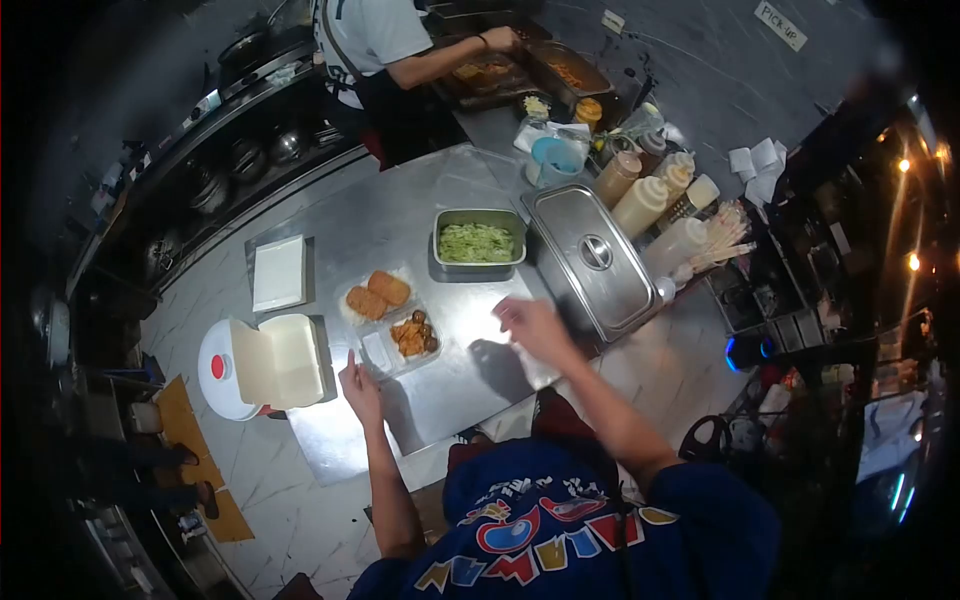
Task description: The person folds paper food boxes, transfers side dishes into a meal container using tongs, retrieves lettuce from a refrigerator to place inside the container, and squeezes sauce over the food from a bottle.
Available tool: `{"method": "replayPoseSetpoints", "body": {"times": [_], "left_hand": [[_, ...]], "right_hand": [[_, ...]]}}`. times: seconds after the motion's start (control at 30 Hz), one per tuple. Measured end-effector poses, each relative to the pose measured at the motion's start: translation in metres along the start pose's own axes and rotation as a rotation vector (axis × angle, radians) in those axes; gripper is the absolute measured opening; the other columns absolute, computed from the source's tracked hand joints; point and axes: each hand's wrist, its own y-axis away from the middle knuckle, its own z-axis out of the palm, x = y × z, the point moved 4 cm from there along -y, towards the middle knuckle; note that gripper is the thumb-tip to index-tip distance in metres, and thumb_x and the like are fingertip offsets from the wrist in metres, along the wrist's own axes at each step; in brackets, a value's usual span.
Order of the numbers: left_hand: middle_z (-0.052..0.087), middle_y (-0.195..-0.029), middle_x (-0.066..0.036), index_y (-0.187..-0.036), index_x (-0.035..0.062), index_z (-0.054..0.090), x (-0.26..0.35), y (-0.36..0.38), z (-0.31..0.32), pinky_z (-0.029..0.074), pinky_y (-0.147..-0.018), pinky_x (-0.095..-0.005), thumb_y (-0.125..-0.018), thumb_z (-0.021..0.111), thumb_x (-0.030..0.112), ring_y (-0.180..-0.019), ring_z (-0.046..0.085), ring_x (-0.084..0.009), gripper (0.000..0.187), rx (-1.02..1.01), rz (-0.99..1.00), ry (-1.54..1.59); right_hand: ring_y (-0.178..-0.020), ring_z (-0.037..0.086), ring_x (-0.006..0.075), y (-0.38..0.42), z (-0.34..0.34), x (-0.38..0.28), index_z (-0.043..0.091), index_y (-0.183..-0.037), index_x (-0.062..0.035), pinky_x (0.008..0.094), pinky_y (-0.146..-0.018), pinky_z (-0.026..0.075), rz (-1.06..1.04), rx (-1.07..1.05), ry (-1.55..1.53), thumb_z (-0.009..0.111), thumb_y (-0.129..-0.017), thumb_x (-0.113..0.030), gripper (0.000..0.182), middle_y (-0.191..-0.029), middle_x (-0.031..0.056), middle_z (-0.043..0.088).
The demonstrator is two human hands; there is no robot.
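A clear plastic meal tray (pixel 431 308) holds browned breaded pieces (pixel 378 295) over rice, with orange-brown food and dark round pieces (pixel 412 334) in another compartment. My left hand (pixel 361 389) is at the tray's near left corner, one finger stretched out beside the edge and the others partly bent. To the right, my right hand (pixel 532 329) hovers over the steel table (pixel 465 372), fingers loosely bent and nothing visible in them. Beyond it stands a metal pan (pixel 479 266) of shredded green vegetable (pixel 476 242).
On the left are an open takeaway box (pixel 297 360) and white lidded containers (pixel 279 273). A lidded steel pan (pixel 594 262), squeeze bottles (pixel 640 207) and wooden sticks (pixel 727 232) line the right side. Another person (pixel 385 60) works at food trays (pixel 568 72) at the back.
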Motion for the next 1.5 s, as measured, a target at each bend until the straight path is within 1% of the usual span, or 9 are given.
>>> {"method": "replayPoseSetpoints", "body": {"times": [0.17, 0.3, 0.57, 0.7, 0.87, 0.97, 1.0, 1.27, 1.5], "left_hand": [[0.046, -0.103, -0.005, -0.143, 0.0055, 0.052, 0.005, 0.051, -0.005, 0.048, -0.051, -0.0219, -0.103, 0.051, 0.013, -0.072, 0.050, -0.0084, 0.041, -0.021, -0.078, 0.055], [0.047, -0.106, -0.006, -0.145, 0.0043, 0.049, 0.006, 0.078, -0.004, 0.049, -0.052, -0.0222, -0.104, 0.049, 0.017, -0.072, 0.052, -0.0094, 0.043, 0.018, -0.269, 0.128], [0.065, -0.111, -0.012, -0.142, 0.0024, 0.049, 0.010, 0.082, 0.013, 0.051, -0.053, -0.0236, -0.106, 0.047, 0.031, -0.078, 0.059, -0.0095, 0.046, 0.189, -0.135, 0.187], [0.062, -0.126, -0.021, -0.138, -0.0053, 0.049, 0.016, 0.075, 0.004, 0.057, -0.064, -0.0263, -0.107, 0.043, 0.022, -0.104, 0.064, -0.0207, 0.042, 0.170, -0.086, 0.012], [0.064, -0.124, -0.018, -0.139, -0.0043, 0.048, 0.013, 0.081, -0.009, 0.056, -0.061, -0.0255, -0.106, 0.045, 0.021, -0.102, 0.064, -0.0185, 0.041, 0.144, -0.202, 0.119], [0.062, -0.128, -0.017, -0.140, -0.0039, 0.048, 0.003, 0.085, -0.018, 0.056, -0.059, -0.0244, -0.106, 0.046, 0.021, -0.102, 0.064, -0.0172, 0.042, 0.177, -0.202, 0.153], [0.059, -0.131, -0.017, -0.140, -0.0033, 0.047, 0.007, 0.089, -0.019, 0.057, -0.059, -0.0237, -0.107, 0.045, 0.021, -0.100, 0.064, -0.0170, 0.042, 0.177, -0.191, 0.174], [0.057, -0.131, -0.016, -0.142, 0.0019, 0.048, 0.005, 0.101, -0.041, 0.058, -0.063, -0.0262, -0.108, 0.042, 0.024, -0.091, 0.062, -0.0151, 0.041, 0.062, -0.259, 0.255], [0.059, -0.127, -0.015, -0.140, 0.0027, 0.050, 0.007, 0.101, -0.041, 0.057, -0.064, -0.0255, -0.108, 0.041, 0.022, -0.095, 0.061, -0.0161, 0.039, 0.094, -0.237, 0.175]], "right_hand": [[-0.077, 0.070, 0.0347, -0.031, -0.168, 0.047, 0.069, -0.100, -0.0006, 0.0445, -0.071, 0.054, -0.163, 0.453, 0.648, 0.067, -0.086, -0.020, 0.024, -0.079, 0.0190, 0.069], [-0.079, 0.068, 0.0398, -0.069, -0.189, 0.092, 0.067, -0.094, -0.0005, 0.0478, -0.073, 0.054, -0.024, 0.211, 0.600, 0.072, -0.081, -0.020, 0.025, -0.083, 0.0219, 0.069], [-0.080, 0.066, 0.0440, -0.088, -0.182, 0.091, 0.065, -0.092, 0.0037, 0.0493, -0.074, 0.053, -0.095, 0.102, 0.708, 0.078, -0.076, -0.017, 0.029, -0.083, 0.0248, 0.068], [-0.078, 0.068, 0.0358, -0.081, -0.184, 0.082, 0.064, -0.094, 0.0042, 0.0429, -0.072, 0.054, -0.115, 0.099, 0.596, 0.078, -0.076, -0.016, 0.030, -0.079, 0.0221, 0.067], [-0.078, 0.067, 0.0142, -0.053, -0.226, 0.013, 0.063, -0.099, 0.0035, 0.0291, -0.071, 0.054, -0.083, 0.136, 0.202, 0.078, -0.079, -0.015, 0.031, -0.083, 0.0092, 0.068], [-0.084, 0.065, 0.0095, -0.034, -0.238, -0.030, 0.064, -0.108, 0.0020, 0.0265, -0.074, 0.054, -0.108, 0.028, -0.332, 0.076, -0.084, -0.013, 0.031, -0.095, 0.0040, 0.070], [-0.087, 0.067, 0.0126, -0.026, -0.237, -0.033, 0.062, -0.120, 0.0004, 0.0294, -0.077, 0.056, -0.193, -0.006, -0.141, 0.069, -0.094, -0.024, 0.037, -0.104, 0.0058, 0.070], [-0.086, 0.068, 0.0139, 0.003, -0.030, 0.110, 0.061, -0.120, 0.0000, 0.0293, -0.076, 0.056, 0.386, 0.075, -1.099, 0.065, -0.096, -0.028, 0.037, -0.102, 0.0065, 0.070], [-0.084, 0.068, 0.0150, 0.045, 0.062, 0.182, 0.061, -0.120, -0.0003, 0.0293, -0.074, 0.057, 0.687, 0.073, -1.127, 0.062, -0.098, -0.032, 0.039, -0.101, 0.0071, 0.070]]}}
